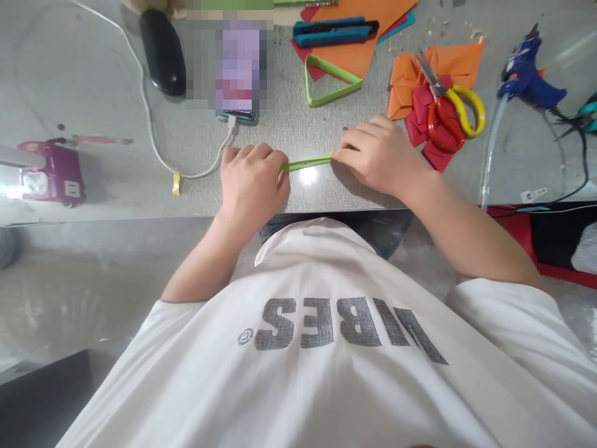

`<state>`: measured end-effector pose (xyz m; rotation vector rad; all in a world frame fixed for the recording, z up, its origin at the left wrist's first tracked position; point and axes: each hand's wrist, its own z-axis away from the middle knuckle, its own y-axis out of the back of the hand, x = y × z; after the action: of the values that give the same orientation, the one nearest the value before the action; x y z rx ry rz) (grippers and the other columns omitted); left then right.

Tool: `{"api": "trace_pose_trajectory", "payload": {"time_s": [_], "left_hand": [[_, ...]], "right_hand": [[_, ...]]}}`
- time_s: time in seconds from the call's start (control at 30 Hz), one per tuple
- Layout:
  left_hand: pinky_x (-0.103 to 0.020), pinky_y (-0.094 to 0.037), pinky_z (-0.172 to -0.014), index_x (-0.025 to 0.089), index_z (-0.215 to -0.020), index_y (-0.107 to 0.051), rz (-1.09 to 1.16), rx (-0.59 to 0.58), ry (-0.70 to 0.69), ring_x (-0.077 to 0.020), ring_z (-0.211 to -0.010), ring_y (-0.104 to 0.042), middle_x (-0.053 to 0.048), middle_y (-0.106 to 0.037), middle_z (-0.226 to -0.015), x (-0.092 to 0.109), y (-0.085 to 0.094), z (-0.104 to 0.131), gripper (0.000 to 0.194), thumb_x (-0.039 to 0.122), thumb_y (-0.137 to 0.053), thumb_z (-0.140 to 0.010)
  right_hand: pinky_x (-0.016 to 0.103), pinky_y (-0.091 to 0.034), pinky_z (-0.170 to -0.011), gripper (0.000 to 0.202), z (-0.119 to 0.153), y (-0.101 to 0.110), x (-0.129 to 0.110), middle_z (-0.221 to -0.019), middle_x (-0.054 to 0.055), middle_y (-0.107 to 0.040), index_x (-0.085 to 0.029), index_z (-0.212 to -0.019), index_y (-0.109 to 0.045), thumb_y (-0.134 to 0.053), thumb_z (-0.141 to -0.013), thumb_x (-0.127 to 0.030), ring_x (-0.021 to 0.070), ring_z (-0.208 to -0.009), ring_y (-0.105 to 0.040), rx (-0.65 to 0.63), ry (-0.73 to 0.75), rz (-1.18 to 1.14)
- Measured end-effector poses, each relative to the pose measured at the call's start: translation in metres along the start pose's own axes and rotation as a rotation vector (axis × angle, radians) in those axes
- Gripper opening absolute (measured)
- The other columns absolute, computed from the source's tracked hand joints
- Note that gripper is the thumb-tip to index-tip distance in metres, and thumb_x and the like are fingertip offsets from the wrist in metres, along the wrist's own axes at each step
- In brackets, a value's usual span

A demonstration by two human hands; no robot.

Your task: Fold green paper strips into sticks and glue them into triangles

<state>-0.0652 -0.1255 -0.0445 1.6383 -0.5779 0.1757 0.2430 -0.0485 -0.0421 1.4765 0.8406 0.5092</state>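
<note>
A narrow green strip [309, 163] stretches between my two hands near the front edge of the grey table. My left hand [256, 177] is closed on its left end, knuckles up. The right end is pinched by the fingers of my right hand [373, 152]. Both ends of the strip are hidden by the fingers. Just beyond, a green triangular frame [333, 96] lies beside orange paper [368, 59]. To the right of my right hand, scissors [450, 115] with red and yellow handles rest on folded red and orange paper pieces [403, 84].
A blue cutter [331, 32] lies at the back. A phone [239, 68] with a white cable [149, 121] and a black mouse [162, 53] are at the back left, a purple device [53, 173] far left. A blue glue gun [529, 74] lies right.
</note>
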Motion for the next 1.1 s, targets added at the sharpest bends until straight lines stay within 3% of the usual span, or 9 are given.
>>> {"api": "trace_pose_trajectory", "payload": {"time_s": [0.17,0.37,0.6,0.73,0.87,1.1], "left_hand": [[-0.066,-0.043,-0.108,0.038,-0.102,-0.078,0.077,0.042,-0.001,-0.0377,-0.104,-0.068,-0.008,-0.081,-0.111,-0.01,-0.013,-0.003,0.016,0.026,-0.067,-0.103],[-0.067,-0.039,-0.118,0.034,-0.098,-0.074,0.111,0.117,-0.096,-0.0322,-0.099,-0.059,-0.005,-0.077,-0.105,-0.024,-0.027,-0.006,0.018,0.022,-0.064,-0.106],[-0.074,-0.034,-0.128,0.032,-0.091,-0.07,0.132,0.08,-0.152,-0.0298,-0.098,-0.061,-0.003,-0.074,-0.101,-0.033,-0.031,-0.012,0.022,0.018,-0.067,-0.107],[-0.078,-0.031,-0.13,0.031,-0.088,-0.067,0.159,0.094,-0.161,-0.0345,-0.113,-0.062,-0.006,-0.077,-0.109,-0.031,-0.029,-0.012,0.024,0.023,-0.072,-0.11],[-0.08,-0.028,-0.129,0.03,-0.085,-0.066,0.169,0.115,-0.127,-0.0408,-0.135,-0.055,-0.009,-0.078,-0.124,-0.026,-0.021,-0.01,0.028,0.033,-0.077,-0.111],[-0.079,-0.026,-0.128,0.029,-0.084,-0.067,0.135,0.031,-0.041,-0.0449,-0.144,-0.052,-0.012,-0.076,-0.13,-0.02,-0.016,-0.012,0.029,0.038,-0.077,-0.11]], "right_hand": [[0.049,-0.046,-0.098,0.039,0.005,0.003,-0.011,-0.122,0.012,-0.083,-0.027,-0.118,-0.084,-0.045,-0.123,-0.023,0.0321,-0.113,-0.068,-0.019,-0.078,-0.03],[0.051,-0.044,-0.096,0.038,0.004,0.006,-0.019,-0.122,0.013,-0.082,-0.029,-0.125,-0.084,-0.046,-0.122,-0.027,0.035,-0.112,-0.066,-0.024,-0.155,-0.091],[0.052,-0.044,-0.096,0.041,0.006,0.002,-0.019,-0.124,0.013,-0.082,-0.029,-0.125,-0.085,-0.044,-0.122,-0.026,0.035,-0.114,-0.066,-0.013,-0.152,-0.085],[0.052,-0.047,-0.099,0.04,0.006,0.002,-0.021,-0.132,0.013,-0.083,-0.028,-0.134,-0.085,-0.047,-0.122,-0.025,0.0354,-0.121,-0.067,-0.017,-0.122,-0.087],[0.054,-0.049,-0.105,0.044,0.001,0.002,-0.027,-0.139,0.013,-0.083,-0.029,-0.146,-0.084,-0.047,-0.123,-0.023,0.0361,-0.129,-0.067,-0.032,-0.085,-0.078],[0.055,-0.049,-0.11,0.041,-0.003,-0.004,-0.033,-0.144,0.012,-0.08,-0.029,-0.154,-0.081,-0.051,-0.127,-0.031,0.0356,-0.136,-0.065,-0.04,-0.016,-0.052]]}}
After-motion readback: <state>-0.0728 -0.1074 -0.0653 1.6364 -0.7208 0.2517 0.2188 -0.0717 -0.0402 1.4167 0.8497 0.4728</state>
